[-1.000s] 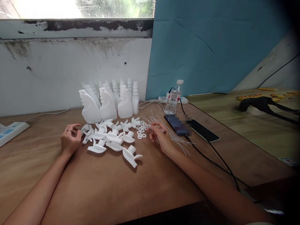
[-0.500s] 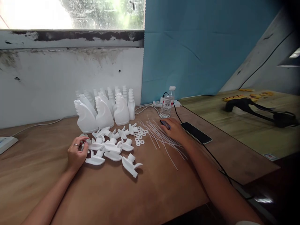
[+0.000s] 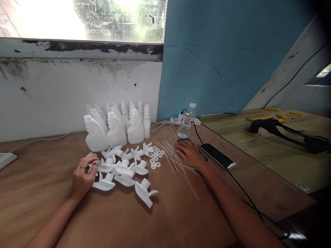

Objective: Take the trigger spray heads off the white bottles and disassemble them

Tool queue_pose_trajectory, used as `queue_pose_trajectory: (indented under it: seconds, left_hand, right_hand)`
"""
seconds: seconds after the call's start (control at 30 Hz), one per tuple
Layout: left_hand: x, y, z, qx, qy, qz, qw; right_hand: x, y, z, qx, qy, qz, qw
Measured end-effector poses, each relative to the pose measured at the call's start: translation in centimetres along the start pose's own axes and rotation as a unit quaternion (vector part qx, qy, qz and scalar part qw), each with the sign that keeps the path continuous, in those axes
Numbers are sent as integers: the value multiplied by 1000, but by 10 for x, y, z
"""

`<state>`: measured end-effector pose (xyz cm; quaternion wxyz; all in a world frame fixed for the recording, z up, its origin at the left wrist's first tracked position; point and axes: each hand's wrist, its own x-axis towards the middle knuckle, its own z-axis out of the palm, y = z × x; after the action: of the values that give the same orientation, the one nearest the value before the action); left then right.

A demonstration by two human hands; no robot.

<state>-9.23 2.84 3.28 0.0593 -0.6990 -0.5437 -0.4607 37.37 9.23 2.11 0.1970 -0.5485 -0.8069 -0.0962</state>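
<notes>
My left hand point(image 3: 83, 175), a ring on one finger, curls its thumb and fingers round a white spray head at the left edge of a pile of spray heads point(image 3: 124, 168). My right hand point(image 3: 190, 154) lies with fingers spread over the right part of a bunch of thin white tubes point(image 3: 169, 154), holding nothing visible. A slim dark object point(image 3: 203, 155) shows on both sides of this hand, its middle hidden beneath. White washers point(image 3: 155, 157) lie between the spray heads and the tubes.
Several white bottles point(image 3: 116, 132) stand behind the spray heads. A water bottle point(image 3: 186, 122), power strip point(image 3: 197, 121) and phone point(image 3: 218, 155) are at the right, with a black cable. Another table point(image 3: 261, 144) bears a black strap point(image 3: 279, 130).
My right hand has opened out, its fingers shifting left onto the tubes; more of the dark object shows. My left hand stays at the spray heads. The whole scene sits slightly lower in view.
</notes>
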Motion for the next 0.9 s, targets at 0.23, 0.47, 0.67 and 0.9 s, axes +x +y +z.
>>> queue_pose_trajectory:
  seconds: [0.23, 0.47, 0.67, 0.9]
  left_hand:
    - [-21, 48, 6, -40, -52, 218, 974]
    - [-55, 118, 33, -18, -222, 258, 940]
    - [-50, 127, 43, -1, -249, 227, 941]
    - [-47, 133, 52, -150, -195, 218, 944]
  right_hand:
    - [1, -48, -17, 98, 50, -70, 991]
    - [-11, -107, -12, 149, -3, -176, 973]
    - [-13, -121, -2, 94, -45, -158, 982]
    - [-2, -128, 6, 132, -41, -151, 979]
